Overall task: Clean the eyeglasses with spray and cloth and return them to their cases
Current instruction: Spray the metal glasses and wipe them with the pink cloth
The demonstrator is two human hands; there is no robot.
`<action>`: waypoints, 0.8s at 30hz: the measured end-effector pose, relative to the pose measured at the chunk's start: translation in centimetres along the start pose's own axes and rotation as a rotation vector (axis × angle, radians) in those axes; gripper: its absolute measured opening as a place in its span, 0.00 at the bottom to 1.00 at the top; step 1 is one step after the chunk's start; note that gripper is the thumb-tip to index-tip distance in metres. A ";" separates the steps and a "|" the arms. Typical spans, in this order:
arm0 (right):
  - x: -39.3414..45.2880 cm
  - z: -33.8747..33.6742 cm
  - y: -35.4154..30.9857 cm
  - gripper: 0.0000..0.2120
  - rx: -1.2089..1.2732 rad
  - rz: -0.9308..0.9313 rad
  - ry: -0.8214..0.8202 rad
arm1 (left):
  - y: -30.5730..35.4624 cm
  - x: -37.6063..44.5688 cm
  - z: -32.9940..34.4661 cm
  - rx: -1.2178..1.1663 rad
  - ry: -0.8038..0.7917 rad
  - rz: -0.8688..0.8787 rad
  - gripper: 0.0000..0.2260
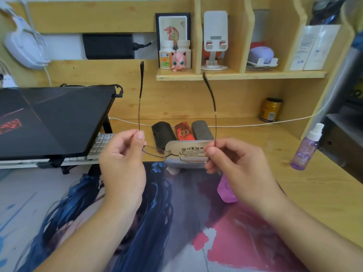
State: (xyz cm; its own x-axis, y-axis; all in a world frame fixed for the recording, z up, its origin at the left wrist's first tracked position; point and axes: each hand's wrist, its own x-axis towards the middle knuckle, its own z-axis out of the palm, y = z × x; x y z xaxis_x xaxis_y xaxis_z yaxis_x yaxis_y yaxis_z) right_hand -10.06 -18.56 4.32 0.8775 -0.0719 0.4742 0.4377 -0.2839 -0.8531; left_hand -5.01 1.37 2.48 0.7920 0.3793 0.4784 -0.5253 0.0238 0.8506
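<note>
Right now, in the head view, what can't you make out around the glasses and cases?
- Open silver case: interior hidden by its raised lid and the eyeglasses.
- Pink cloth: mostly covered by the right hand.
- Lens cleanliness: lenses too thin and clear to judge.
- Spray bottle label: blurred.
- Three closed cases: contents hidden.
- Left hand covers the frame's left hinge.
</note>
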 end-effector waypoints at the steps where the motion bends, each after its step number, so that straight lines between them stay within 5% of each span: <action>1: 0.2 -0.1 0.1 0.08 0.042 0.005 0.048 | 0.2 -0.1 0.0 -0.006 -0.019 0.001 0.11; 8: 1.1 -1.9 -0.2 0.10 0.141 -0.084 0.289 | 1.8 -0.3 0.2 0.016 -0.290 0.025 0.09; 15: 1.6 -2.6 0.4 0.09 0.116 -0.078 0.336 | 1.7 0.8 -0.9 0.184 -0.714 -0.114 0.10; 18: 1.9 -2.8 0.6 0.12 0.057 -0.113 0.235 | 1.6 1.3 -1.3 0.181 -0.735 -0.182 0.09; 24: 2.2 -3.9 1.8 0.09 -0.233 -0.061 -0.249 | 1.7 3.4 -3.2 0.249 -0.789 -0.299 0.07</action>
State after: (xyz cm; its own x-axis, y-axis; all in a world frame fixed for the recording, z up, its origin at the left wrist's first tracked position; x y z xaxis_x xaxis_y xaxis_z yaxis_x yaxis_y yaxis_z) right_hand -8.15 -22.99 4.66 0.8846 0.1793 0.4305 0.4595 -0.4929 -0.7389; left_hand -4.21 5.69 4.81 0.9180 -0.3625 0.1611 -0.2513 -0.2173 0.9432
